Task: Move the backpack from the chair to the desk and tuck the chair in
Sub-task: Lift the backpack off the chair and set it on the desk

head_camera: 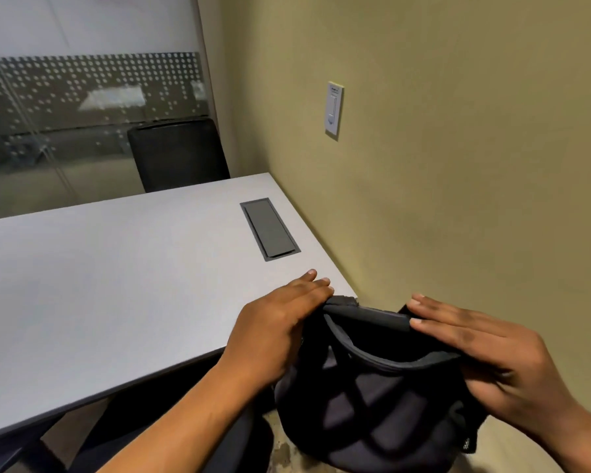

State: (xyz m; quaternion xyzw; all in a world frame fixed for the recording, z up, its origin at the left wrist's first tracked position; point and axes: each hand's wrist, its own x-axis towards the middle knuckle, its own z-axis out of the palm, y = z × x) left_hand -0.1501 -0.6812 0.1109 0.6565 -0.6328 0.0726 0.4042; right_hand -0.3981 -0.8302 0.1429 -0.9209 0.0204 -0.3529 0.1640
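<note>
A black backpack (365, 404) hangs in the air at the near right corner of the grey desk (116, 285), its padded back panel facing me. My left hand (277, 332) grips its top left edge, fingers reaching over the desk corner. On the top right edge, my right hand (492, 356) holds the fabric with the fingers stretched flat. The dark chair (198, 438) that belongs to the task shows only partly, below my left forearm and under the desk edge.
A second black chair (178, 155) stands at the desk's far side before a frosted glass wall. A grey cable hatch (270, 228) is set into the desk near the yellow wall (458, 199), which bears a white switch plate (334, 110).
</note>
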